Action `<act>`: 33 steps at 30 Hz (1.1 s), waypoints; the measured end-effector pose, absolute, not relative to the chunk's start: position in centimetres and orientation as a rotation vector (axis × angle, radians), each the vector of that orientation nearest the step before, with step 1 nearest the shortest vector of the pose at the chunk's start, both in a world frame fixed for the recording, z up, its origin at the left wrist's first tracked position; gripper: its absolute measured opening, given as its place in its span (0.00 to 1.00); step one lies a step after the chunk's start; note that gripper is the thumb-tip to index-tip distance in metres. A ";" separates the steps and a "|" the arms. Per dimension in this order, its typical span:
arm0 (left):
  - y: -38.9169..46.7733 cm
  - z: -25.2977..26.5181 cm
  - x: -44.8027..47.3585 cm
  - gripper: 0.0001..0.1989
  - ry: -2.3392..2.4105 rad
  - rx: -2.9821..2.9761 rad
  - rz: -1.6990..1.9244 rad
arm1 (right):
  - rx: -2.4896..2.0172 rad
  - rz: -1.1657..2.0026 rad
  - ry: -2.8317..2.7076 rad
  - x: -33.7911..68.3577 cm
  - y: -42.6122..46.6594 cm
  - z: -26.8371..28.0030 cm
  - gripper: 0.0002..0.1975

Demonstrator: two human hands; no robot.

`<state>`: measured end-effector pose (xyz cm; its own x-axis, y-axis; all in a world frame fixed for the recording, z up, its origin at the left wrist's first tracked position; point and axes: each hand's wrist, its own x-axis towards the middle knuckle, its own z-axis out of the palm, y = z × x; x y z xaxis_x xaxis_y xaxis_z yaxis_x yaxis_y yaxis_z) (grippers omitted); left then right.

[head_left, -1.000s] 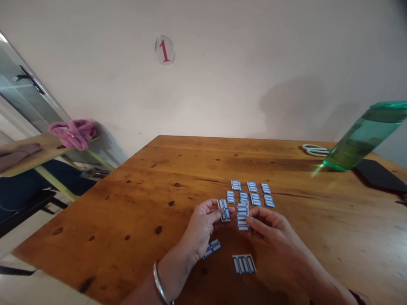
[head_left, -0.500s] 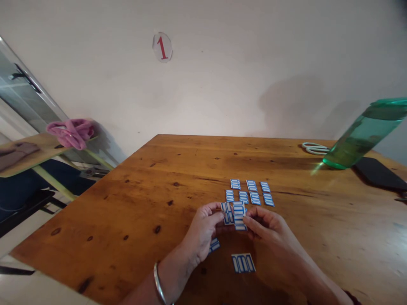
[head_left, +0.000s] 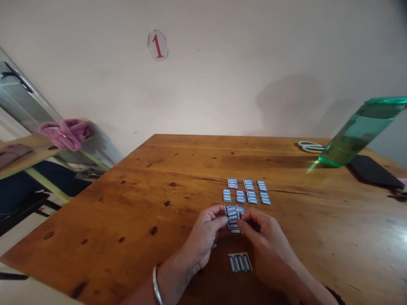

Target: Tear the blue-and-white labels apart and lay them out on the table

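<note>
Between my two hands are small white label sheets (head_left: pixel 233 215) with blue-bordered stickers, overlapping one another above the table. My left hand (head_left: pixel 205 231), with a silver bangle at the wrist, pinches their left side between thumb and fingers. The thumb and fingers of my right hand (head_left: pixel 265 237) close on the right edge. Several more label sheets (head_left: pixel 248 184) lie in two rows just beyond my hands. Another label sheet (head_left: pixel 240 262) rests nearer me, below the hands. A sliver of blue and white shows under my left hand, mostly hidden.
The wooden table (head_left: pixel 143 190) meets a pale wall. At the back right stand a green bottle (head_left: pixel 356 133), a white coiled cable (head_left: pixel 311 147) and a dark flat object (head_left: pixel 375 171). A person's arm (head_left: pixel 14 153) rests on a side table at left, near a pink cloth item (head_left: pixel 65 133).
The label sheets that were side by side in my two hands now overlap, the right one having moved left. The whole view has shifted slightly.
</note>
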<state>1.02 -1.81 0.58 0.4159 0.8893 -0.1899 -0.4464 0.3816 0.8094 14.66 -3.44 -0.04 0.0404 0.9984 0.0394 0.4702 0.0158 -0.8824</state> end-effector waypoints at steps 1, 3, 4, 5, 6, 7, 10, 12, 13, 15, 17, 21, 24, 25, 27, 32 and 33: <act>-1.8 0.6 1.0 0.06 0.687 0.752 0.939 | -1.557 0.879 -1.532 14.7 -3.5 0.0 0.11; -1.8 0.7 1.0 0.07 0.683 0.759 0.929 | -1.552 0.890 -1.532 14.7 -3.5 -0.1 0.11; -1.9 0.7 1.0 0.07 0.684 0.763 0.926 | -1.549 0.897 -1.531 14.7 -3.5 0.0 0.10; -1.9 0.8 1.0 0.07 0.686 0.768 0.924 | -1.547 0.905 -1.525 14.7 -3.5 0.0 0.10; -1.9 0.8 1.0 0.07 0.688 0.772 0.922 | -1.543 0.915 -1.517 14.7 -3.4 0.0 0.10; -1.9 0.8 1.0 0.07 0.688 0.773 0.921 | -1.542 0.924 -1.505 14.7 -3.4 0.0 0.11; -1.9 0.8 1.0 0.07 0.688 0.766 0.915 | -1.536 0.939 -1.475 14.6 -3.4 0.1 0.10; -1.9 0.8 1.0 0.07 0.687 0.756 0.915 | -1.534 0.932 -1.476 14.5 -3.4 0.2 0.10; -1.9 0.8 1.0 0.07 0.686 0.751 0.918 | -1.535 0.925 -1.481 14.5 -3.5 0.2 0.10; -1.9 0.8 1.1 0.07 0.697 0.740 0.924 | -1.545 0.908 -1.495 14.4 -3.6 0.4 0.10; -1.8 0.8 1.1 0.08 0.729 0.728 0.924 | -1.547 0.896 -1.510 14.4 -3.7 0.5 0.10; -1.7 0.8 0.8 0.09 0.796 0.718 0.933 | -1.521 0.907 -1.511 14.4 -3.7 0.6 0.10; -1.6 0.7 0.6 0.09 0.801 0.758 0.937 | -1.503 0.917 -1.502 14.5 -3.6 0.6 0.10; -1.5 0.7 0.6 0.09 0.808 0.777 0.938 | -1.498 0.924 -1.499 14.5 -3.6 0.5 0.10; -1.5 0.8 0.5 0.09 0.855 0.809 0.944 | -1.490 0.949 -1.510 14.5 -3.7 0.5 0.10; -1.3 0.9 0.3 0.11 0.945 0.851 0.960 | -1.455 0.994 -1.522 14.5 -3.8 0.5 0.10; -1.3 0.9 0.3 0.11 0.938 0.856 0.948 | -1.448 1.006 -1.512 14.5 -3.8 0.5 0.10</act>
<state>0.32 -1.33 0.90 0.2815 0.9224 -0.2643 -0.2741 0.3413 0.8991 14.45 -3.82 0.46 -0.0291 0.9994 0.0209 0.3665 0.0302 -0.9299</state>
